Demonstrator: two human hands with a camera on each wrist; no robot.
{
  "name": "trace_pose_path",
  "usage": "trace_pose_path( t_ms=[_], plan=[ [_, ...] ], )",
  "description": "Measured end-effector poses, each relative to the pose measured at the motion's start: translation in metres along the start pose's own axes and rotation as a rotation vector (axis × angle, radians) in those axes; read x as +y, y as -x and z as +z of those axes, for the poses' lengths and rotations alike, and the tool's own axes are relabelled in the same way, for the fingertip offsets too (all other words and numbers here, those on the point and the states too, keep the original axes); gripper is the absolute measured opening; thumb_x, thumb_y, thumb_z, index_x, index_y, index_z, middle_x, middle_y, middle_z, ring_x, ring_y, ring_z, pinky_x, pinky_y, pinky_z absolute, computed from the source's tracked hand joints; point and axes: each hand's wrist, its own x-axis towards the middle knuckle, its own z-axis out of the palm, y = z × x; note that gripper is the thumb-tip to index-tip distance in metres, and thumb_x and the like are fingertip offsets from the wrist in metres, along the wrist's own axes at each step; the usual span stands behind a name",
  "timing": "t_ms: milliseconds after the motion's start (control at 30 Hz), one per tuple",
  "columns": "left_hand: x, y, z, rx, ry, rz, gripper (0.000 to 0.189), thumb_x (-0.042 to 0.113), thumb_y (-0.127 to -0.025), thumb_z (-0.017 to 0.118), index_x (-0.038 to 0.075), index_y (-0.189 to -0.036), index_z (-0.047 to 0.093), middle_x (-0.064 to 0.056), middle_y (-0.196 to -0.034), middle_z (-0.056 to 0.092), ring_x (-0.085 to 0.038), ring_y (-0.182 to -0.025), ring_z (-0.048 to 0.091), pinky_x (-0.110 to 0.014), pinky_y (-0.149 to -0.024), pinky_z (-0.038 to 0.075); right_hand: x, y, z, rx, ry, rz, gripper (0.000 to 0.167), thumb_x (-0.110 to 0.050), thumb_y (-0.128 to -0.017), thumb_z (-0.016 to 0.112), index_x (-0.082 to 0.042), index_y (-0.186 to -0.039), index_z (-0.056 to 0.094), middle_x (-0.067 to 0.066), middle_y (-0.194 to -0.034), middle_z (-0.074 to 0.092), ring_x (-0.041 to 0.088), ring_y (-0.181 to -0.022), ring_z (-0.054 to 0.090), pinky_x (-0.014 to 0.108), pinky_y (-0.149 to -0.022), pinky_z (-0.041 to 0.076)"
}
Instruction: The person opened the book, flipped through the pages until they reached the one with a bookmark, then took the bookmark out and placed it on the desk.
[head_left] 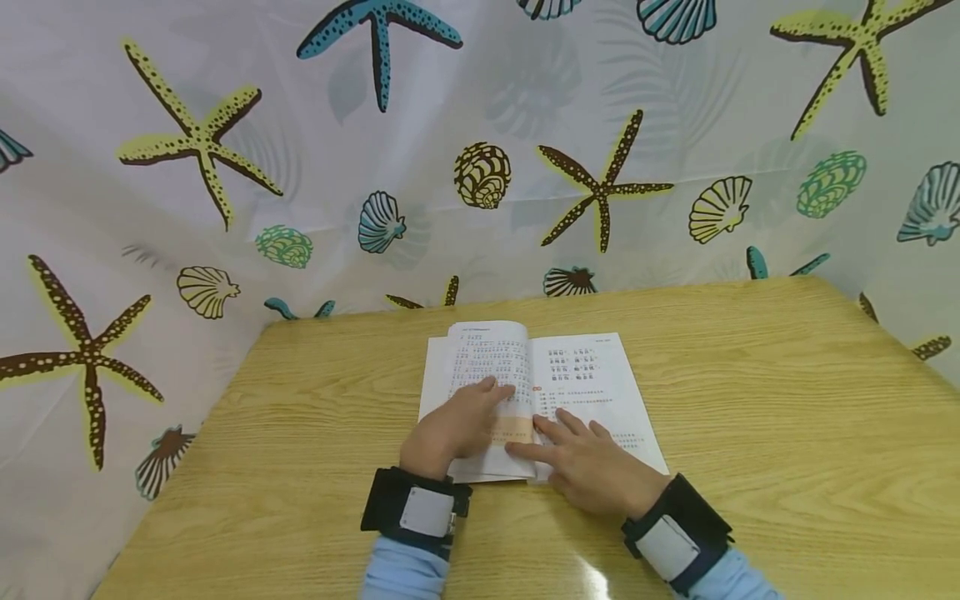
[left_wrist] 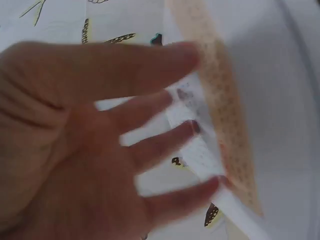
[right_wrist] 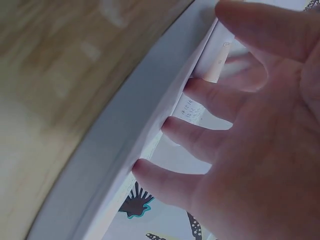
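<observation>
An open book [head_left: 585, 358] lies on the table, its printed pages facing up and a few left-hand leaves slightly raised near the spine. Over the left page is my left hand [head_left: 459, 423], its fingers extended toward the spine. In the left wrist view its fingers [left_wrist: 165, 150] are spread close to a page with an orange band [left_wrist: 232, 125]. My right hand [head_left: 596, 467] rests on the lower part of the right page with spread fingers, the thumb reaching across the spine. In the right wrist view its fingertips [right_wrist: 172, 125] touch the paper.
The wooden table [head_left: 765, 400] extends on both sides of the book. Behind it hangs a white cloth [head_left: 450, 242] printed with starfish and shells. Both wrists carry black straps [head_left: 416, 508] with pale plates, above light blue sleeves [head_left: 405, 575].
</observation>
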Motion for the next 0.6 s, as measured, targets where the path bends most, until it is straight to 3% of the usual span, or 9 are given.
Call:
trace_pose_path(
  t_ms=[67, 133, 333, 600],
  plan=[
    [0.001, -0.002, 0.005, -0.086, -0.001, -0.053, 0.068, -0.008, -0.089, 0.066, 0.015, -0.152, 0.049, -0.014, -0.160, 0.037, -0.036, -0.146, 0.035, -0.052, -0.112, 0.037, 0.000, 0.000, 0.000, -0.001, 0.003, -0.001, 0.051, -0.006, -0.097, 0.064, -0.026, -0.143, 0.060, 0.023, -0.151, 0.046, 0.054, -0.137, 0.039, 0.076, -0.100, 0.035],
    [0.002, -0.003, 0.007, -0.117, -0.003, -0.080, 0.072, -0.008, -0.087, 0.069, 0.016, -0.152, 0.048, -0.013, -0.160, 0.037, -0.037, -0.145, 0.036, -0.052, -0.110, 0.040, -0.001, 0.000, 0.000, -0.001, 0.005, -0.002, 0.050, -0.006, -0.097, 0.064, -0.026, -0.143, 0.061, 0.023, -0.151, 0.046, 0.054, -0.137, 0.039, 0.076, -0.100, 0.035],
    [0.002, -0.004, 0.009, -0.112, 0.000, -0.095, 0.078, -0.007, -0.085, 0.074, 0.018, -0.153, 0.047, -0.013, -0.160, 0.037, -0.041, -0.144, 0.036, -0.055, -0.109, 0.041, 0.000, 0.000, 0.000, 0.004, 0.000, -0.003, 0.050, -0.007, -0.097, 0.064, -0.026, -0.144, 0.060, 0.022, -0.152, 0.045, 0.053, -0.138, 0.039, 0.076, -0.100, 0.035],
    [0.003, -0.003, 0.007, -0.136, 0.033, -0.111, 0.082, -0.007, -0.084, 0.073, 0.024, -0.155, 0.044, -0.011, -0.165, 0.028, -0.045, -0.146, 0.031, -0.060, -0.105, 0.042, 0.011, 0.001, -0.005, 0.039, -0.079, 0.051, 0.050, -0.014, -0.099, 0.064, -0.008, -0.148, 0.053, 0.018, -0.149, 0.052, 0.044, -0.137, 0.044, 0.073, -0.101, 0.036]
  ],
)
